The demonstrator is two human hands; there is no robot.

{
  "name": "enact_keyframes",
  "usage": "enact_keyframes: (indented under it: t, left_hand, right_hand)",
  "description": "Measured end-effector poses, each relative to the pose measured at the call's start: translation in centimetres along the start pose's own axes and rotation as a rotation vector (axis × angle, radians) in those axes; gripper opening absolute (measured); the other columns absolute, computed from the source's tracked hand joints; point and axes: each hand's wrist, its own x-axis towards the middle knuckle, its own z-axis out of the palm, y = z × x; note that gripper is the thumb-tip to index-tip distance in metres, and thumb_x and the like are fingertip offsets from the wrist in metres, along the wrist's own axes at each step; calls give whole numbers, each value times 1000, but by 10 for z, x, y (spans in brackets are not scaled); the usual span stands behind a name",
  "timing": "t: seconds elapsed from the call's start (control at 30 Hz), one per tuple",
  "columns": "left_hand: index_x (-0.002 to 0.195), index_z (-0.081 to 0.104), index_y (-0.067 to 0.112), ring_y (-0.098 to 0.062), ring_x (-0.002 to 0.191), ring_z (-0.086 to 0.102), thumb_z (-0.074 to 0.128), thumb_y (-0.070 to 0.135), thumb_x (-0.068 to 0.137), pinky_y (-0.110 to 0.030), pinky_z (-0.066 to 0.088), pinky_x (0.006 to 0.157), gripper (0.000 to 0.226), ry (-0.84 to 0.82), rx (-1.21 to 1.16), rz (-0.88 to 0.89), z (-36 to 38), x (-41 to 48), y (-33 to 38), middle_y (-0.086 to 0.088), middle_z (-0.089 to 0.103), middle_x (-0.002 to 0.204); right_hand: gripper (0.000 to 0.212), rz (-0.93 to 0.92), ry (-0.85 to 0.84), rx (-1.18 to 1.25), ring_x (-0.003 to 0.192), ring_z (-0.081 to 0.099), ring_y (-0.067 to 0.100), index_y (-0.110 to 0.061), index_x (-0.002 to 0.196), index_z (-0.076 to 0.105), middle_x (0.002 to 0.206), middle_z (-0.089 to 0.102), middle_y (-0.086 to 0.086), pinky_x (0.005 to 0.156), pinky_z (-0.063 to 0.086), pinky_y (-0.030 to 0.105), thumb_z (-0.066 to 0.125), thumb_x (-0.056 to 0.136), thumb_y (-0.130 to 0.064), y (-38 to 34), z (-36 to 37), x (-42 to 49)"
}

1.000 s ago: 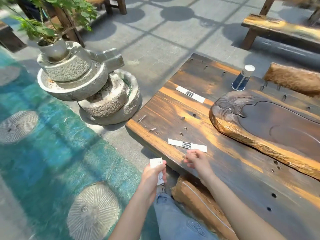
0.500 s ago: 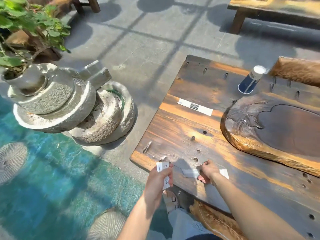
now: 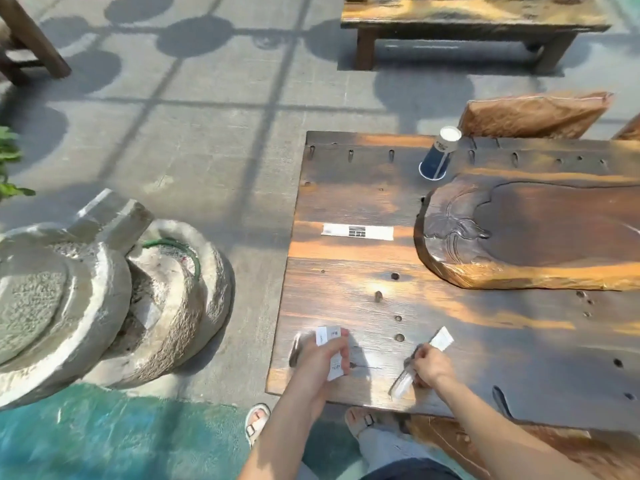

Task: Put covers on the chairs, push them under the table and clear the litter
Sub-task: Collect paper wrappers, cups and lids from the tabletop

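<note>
Stacked millstones stand left on paving; a bench sits beyond; green leaves at left edge.

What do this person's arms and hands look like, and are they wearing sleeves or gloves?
Both arms are bare to the frame's bottom edge, with no sleeves showing. The left hand and right hand wear no gloves. No rings, watch or bracelets show.

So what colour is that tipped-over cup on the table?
Dark blue with a white rim, the paper cup; head view.

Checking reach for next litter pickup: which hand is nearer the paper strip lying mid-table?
Left. The left hand is almost straight below the paper strip; the right hand is below and off to its right.
</note>
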Motion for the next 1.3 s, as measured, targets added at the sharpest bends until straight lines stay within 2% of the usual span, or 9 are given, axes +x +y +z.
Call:
enact_keyframes:
  t: [0.17,0.3,0.47,0.67,0.73,0.83,0.97,1.1,1.3]
  left_hand:
    - [107,69,3,-20,61,61,76,12,68,-27,54,58,40,-103,108,-71,-53,13,29,-12,60,67]
    - [106,67,-3,-24,66,59,73,11,86,-32,51,67,26,-119,206,-84,-97,31,57,-12,59,63]
    - [97,64,3,-18,56,58,74,8,89,-30,47,60,14,-179,270,-53,-126,44,86,-8,61,65]
    - [124,60,-8,-35,91,66,81,16,85,-40,58,74,50,-338,146,-80,-128,54,118,-25,69,102]
    - [129,57,-4,-35,93,70,84,15,83,-42,60,78,58,-361,151,-66,-121,61,126,-26,70,106]
    - [126,53,8,-31,84,69,87,16,78,-44,56,82,60,-403,114,-62,-116,77,136,-18,67,96]
    - [117,58,14,-23,68,63,92,34,71,-37,54,68,60,-474,210,-102,-119,96,157,-10,65,78]
    - [106,68,23,-22,67,60,86,43,75,-35,53,65,41,-454,350,-109,-114,120,193,-9,63,78]
    - [111,62,4,-27,63,63,67,14,94,-34,54,58,21,-382,407,-108,-85,172,240,-15,61,72]
  right_hand:
    - [23,-13,120,186,79,59,26,-13,82,53,82,62,14,75,48,37,49,86,10,-36,40,-34]
    - [25,-133,112,325,75,53,22,-15,84,49,76,55,6,72,41,36,55,90,8,-79,77,-69]
    - [33,-310,148,506,67,46,16,-24,87,37,75,49,-1,70,39,38,65,91,-8,-136,111,-116]
    - [31,-491,106,718,73,54,26,-39,79,39,77,51,5,71,43,56,70,78,-37,-201,126,-171]
    - [30,-547,101,688,69,44,19,-41,77,39,72,47,0,66,36,46,70,78,-40,-218,126,-176]
    - [33,-581,96,670,65,40,12,-38,77,38,68,47,-8,64,33,35,70,83,-30,-235,123,-177]
    - [32,-611,22,782,66,38,14,-16,85,38,70,43,-3,63,33,33,70,89,-15,-253,125,-162]
    - [35,-630,13,776,67,43,11,-15,85,41,73,46,-4,63,36,29,76,86,-16,-282,123,-135]
    - [26,-571,147,781,69,51,8,-20,85,52,74,57,-7,67,43,28,75,86,-32,-327,112,-88]
